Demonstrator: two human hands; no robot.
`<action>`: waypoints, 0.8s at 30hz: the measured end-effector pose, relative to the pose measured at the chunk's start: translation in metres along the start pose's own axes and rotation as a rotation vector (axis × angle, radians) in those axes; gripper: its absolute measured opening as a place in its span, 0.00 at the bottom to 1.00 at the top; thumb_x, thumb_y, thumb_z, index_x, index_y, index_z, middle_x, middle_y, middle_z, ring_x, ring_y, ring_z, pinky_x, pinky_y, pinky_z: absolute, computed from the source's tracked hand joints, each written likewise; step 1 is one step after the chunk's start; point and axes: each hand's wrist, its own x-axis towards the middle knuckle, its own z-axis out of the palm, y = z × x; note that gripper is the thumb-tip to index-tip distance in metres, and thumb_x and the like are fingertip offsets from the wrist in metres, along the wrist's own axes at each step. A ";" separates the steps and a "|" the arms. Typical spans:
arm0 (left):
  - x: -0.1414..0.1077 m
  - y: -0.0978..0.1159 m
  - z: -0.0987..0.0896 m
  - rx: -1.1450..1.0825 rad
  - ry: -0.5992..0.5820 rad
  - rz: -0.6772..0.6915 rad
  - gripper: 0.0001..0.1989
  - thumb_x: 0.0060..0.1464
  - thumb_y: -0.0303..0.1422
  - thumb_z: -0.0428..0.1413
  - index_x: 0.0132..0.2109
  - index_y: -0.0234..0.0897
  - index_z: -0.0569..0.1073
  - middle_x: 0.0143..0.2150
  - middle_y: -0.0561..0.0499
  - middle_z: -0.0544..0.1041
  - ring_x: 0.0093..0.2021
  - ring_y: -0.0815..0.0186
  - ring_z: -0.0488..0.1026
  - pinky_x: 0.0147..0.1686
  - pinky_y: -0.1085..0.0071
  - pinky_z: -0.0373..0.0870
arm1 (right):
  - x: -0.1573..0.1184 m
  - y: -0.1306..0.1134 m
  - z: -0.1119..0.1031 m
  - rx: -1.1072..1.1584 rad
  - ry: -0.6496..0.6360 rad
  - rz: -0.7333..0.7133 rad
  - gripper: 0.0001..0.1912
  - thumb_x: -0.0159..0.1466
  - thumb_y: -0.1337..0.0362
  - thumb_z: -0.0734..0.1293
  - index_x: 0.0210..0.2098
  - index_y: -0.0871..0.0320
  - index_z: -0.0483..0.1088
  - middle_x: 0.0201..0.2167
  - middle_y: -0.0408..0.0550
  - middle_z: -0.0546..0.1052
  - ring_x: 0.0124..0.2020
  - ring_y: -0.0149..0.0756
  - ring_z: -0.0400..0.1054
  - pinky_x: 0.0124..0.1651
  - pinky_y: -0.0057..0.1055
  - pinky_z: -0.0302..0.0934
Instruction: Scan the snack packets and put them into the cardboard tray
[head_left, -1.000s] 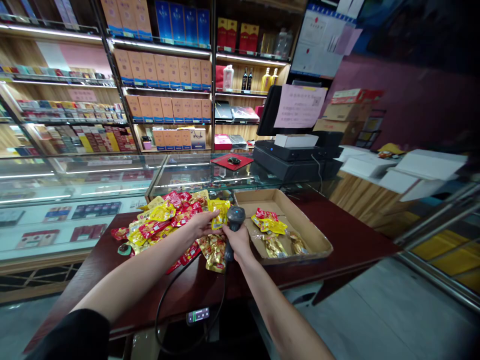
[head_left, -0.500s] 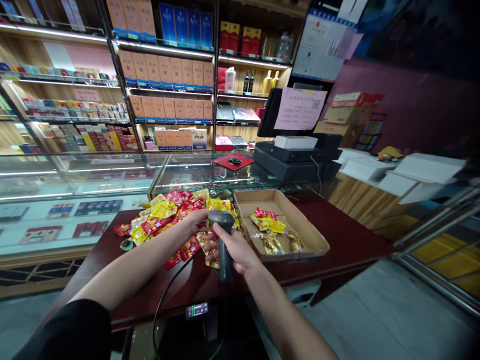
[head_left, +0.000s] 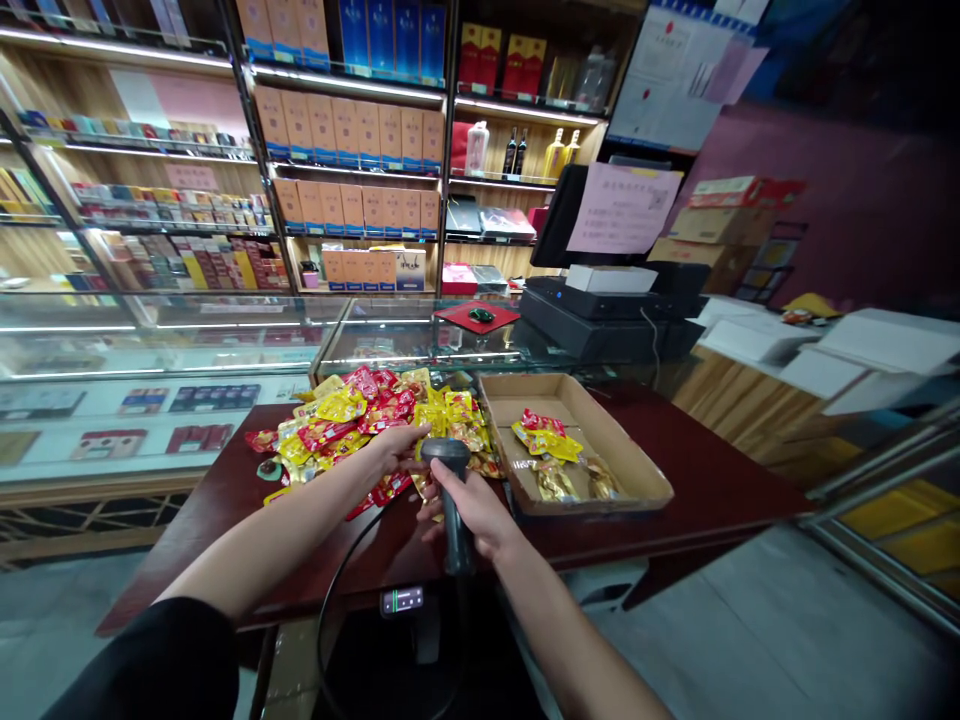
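Observation:
In my right hand (head_left: 480,510) is a dark handheld barcode scanner (head_left: 454,500), its grip upright and its head toward my left hand. Just left of and behind the scanner head, my left hand (head_left: 401,452) is closed on a small snack packet (head_left: 424,488), mostly hidden by my fingers and the scanner. Beyond both hands spreads a heap of red, yellow and gold snack packets (head_left: 341,420). To the right stands a shallow cardboard box (head_left: 630,455) with several packets (head_left: 547,440) lying in it.
The dark red table (head_left: 217,520) meets a glass display counter (head_left: 180,335). A black monitor (head_left: 559,215) and a mouse (head_left: 481,314) on a red mat stand behind. The scanner's black cable (head_left: 328,610) loops down past the table edge, near a lit phone-like screen (head_left: 403,600).
The view has shifted slightly, so the scene sits a little further right. Both hands stay close together, the scanner still in my right hand; less of the gold packet shows between them.

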 end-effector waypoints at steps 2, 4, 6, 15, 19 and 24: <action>0.002 0.002 0.000 0.003 0.017 0.001 0.16 0.43 0.36 0.67 0.36 0.36 0.70 0.27 0.54 0.73 0.21 0.72 0.69 0.22 0.75 0.72 | 0.000 -0.002 0.001 -0.015 0.000 -0.009 0.20 0.57 0.50 0.70 0.38 0.58 0.64 0.26 0.42 0.72 0.21 0.36 0.73 0.18 0.32 0.70; 0.003 0.002 0.000 0.011 0.012 0.006 0.16 0.43 0.36 0.67 0.36 0.36 0.70 0.25 0.54 0.72 0.20 0.71 0.69 0.20 0.76 0.71 | 0.000 -0.004 0.003 -0.024 -0.005 -0.012 0.20 0.57 0.50 0.70 0.38 0.58 0.64 0.26 0.42 0.71 0.21 0.36 0.73 0.17 0.32 0.69; 0.005 0.002 -0.001 0.015 -0.003 0.012 0.16 0.44 0.36 0.67 0.35 0.36 0.70 0.23 0.55 0.71 0.19 0.72 0.68 0.19 0.77 0.69 | 0.001 -0.003 0.003 -0.028 -0.009 -0.012 0.21 0.57 0.49 0.70 0.38 0.58 0.64 0.26 0.41 0.71 0.21 0.36 0.73 0.17 0.32 0.69; 0.006 0.000 -0.002 -0.049 -0.092 -0.007 0.13 0.46 0.35 0.65 0.37 0.33 0.72 0.28 0.48 0.76 0.25 0.66 0.73 0.25 0.71 0.73 | 0.004 -0.001 0.002 -0.033 -0.015 -0.015 0.22 0.55 0.48 0.70 0.34 0.59 0.62 0.24 0.40 0.70 0.20 0.36 0.72 0.16 0.32 0.68; 0.005 0.002 -0.002 -0.009 -0.014 0.006 0.13 0.47 0.35 0.65 0.36 0.34 0.70 0.25 0.53 0.73 0.19 0.71 0.69 0.22 0.73 0.73 | 0.000 -0.003 0.005 -0.043 -0.023 -0.013 0.22 0.55 0.48 0.70 0.36 0.58 0.63 0.25 0.40 0.70 0.21 0.35 0.73 0.17 0.32 0.69; -0.003 0.005 -0.004 -0.020 -0.083 -0.011 0.13 0.48 0.35 0.64 0.38 0.34 0.72 0.26 0.50 0.75 0.21 0.68 0.72 0.24 0.70 0.77 | 0.005 -0.009 -0.004 -0.075 0.040 -0.185 0.23 0.53 0.49 0.71 0.41 0.58 0.66 0.33 0.47 0.75 0.31 0.40 0.75 0.24 0.34 0.71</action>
